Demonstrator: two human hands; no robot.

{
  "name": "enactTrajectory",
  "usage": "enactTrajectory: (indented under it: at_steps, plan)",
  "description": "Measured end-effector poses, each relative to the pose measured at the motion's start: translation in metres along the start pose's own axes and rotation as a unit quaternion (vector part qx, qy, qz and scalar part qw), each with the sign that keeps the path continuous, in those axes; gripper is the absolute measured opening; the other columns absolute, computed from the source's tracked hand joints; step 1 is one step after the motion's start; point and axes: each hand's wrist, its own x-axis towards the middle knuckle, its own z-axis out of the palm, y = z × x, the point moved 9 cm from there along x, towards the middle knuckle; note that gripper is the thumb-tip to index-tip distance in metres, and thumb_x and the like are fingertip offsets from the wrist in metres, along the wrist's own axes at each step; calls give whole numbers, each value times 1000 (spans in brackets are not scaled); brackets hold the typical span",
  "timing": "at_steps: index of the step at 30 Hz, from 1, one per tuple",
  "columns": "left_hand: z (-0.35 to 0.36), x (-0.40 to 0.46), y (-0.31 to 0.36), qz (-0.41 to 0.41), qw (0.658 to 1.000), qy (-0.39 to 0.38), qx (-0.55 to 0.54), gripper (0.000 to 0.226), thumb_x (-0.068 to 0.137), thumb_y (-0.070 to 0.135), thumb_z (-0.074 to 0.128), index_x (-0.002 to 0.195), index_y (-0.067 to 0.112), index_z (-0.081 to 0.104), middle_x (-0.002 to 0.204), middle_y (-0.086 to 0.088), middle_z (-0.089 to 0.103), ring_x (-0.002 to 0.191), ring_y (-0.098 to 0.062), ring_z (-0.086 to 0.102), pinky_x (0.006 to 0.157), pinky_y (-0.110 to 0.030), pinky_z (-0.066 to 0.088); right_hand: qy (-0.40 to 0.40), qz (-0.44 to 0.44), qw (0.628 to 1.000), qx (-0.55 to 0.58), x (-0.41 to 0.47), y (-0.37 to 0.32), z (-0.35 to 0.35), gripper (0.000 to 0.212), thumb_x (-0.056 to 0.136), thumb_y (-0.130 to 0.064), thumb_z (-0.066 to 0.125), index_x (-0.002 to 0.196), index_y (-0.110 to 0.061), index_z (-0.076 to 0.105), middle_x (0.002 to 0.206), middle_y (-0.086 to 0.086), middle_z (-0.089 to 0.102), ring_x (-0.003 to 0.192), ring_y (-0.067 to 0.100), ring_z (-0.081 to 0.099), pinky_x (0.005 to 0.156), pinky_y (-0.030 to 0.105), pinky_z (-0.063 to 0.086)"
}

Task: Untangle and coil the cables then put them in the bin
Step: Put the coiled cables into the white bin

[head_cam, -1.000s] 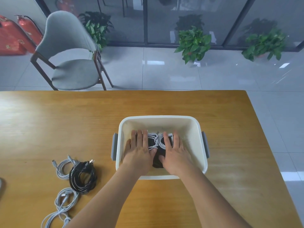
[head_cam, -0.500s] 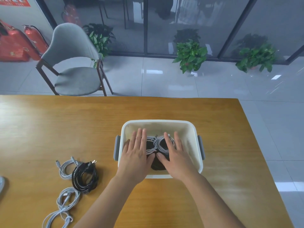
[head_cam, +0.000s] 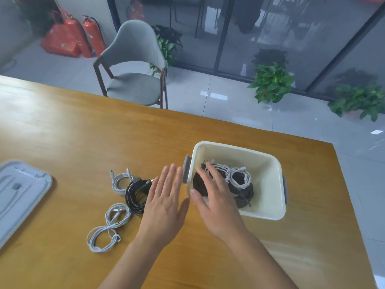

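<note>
While both forearms reach in from the near edge of the wooden table (head_cam: 73, 130), the left hand (head_cam: 164, 207) hovers flat with fingers straight and together, holding nothing — it sits just left of the bin (head_cam: 268, 213), over bare wood beside the loose cables. The right hand (head_cam: 216, 201) is likewise spread and empty, its fingers stretched over the bin's near-left rim, fingertips above the cables inside.

Toward the table's near-left part lie three pale grey coils: one nearest (head_cam: 102, 238), a second (head_cam: 117, 214) just beyond and touching it, and a third (head_cam: 119, 181) farther back. A black coiled cable (head_cam: 135, 195) lies against that third coil, partly hidden by the left hand's fingers.

Inside the cream bin, near the table's right edge, rest white coiled cables (head_cam: 237, 176) on top of a dark bundle (head_cam: 241, 195). Grey handles flank the bin.

At the left edge sits a grey lid (head_cam: 18, 190) — cut off by the frame. Past the far edge stand a grey chair (head_cam: 135, 65), potted plants (head_cam: 270, 82) and red fire extinguishers (head_cam: 93, 36).
</note>
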Motion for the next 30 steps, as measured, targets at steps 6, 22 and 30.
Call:
enactTrajectory:
  at_steps: [6, 22, 30]
  plan:
    - [-7, -46, -69, -86, 995, 24, -34, 75, 103, 49, 37, 166, 16, 11, 173, -3, 13, 160, -19, 6, 125, -48, 24, -52, -75, 995, -46, 0, -53, 45, 57, 106, -49, 47, 160, -38, 31, 170, -15, 12, 156, 3, 14, 124, 22, 14]
    - [27, -148, -197, -274, 960, -30, -50, 101, 90, 59, 65, 166, 22, 10, 172, -2, 13, 159, -20, 8, 126, -42, 17, -193, -55, 957, -210, 49, -73, 180, 106, 92, -57, 69, 163, -43, -9, 172, -5, -19, 161, 24, -5, 127, 42, 26]
    - [42, -163, -220, -291, 953, -70, -44, 116, 70, 61, 85, 163, 22, 27, 168, -5, 28, 157, -27, 20, 122, -47, 26, -198, -48, 937, -283, 78, -69, 205, 122, 84, -67, 72, 160, -42, -20, 172, 1, -22, 160, 30, -10, 128, 51, 19]
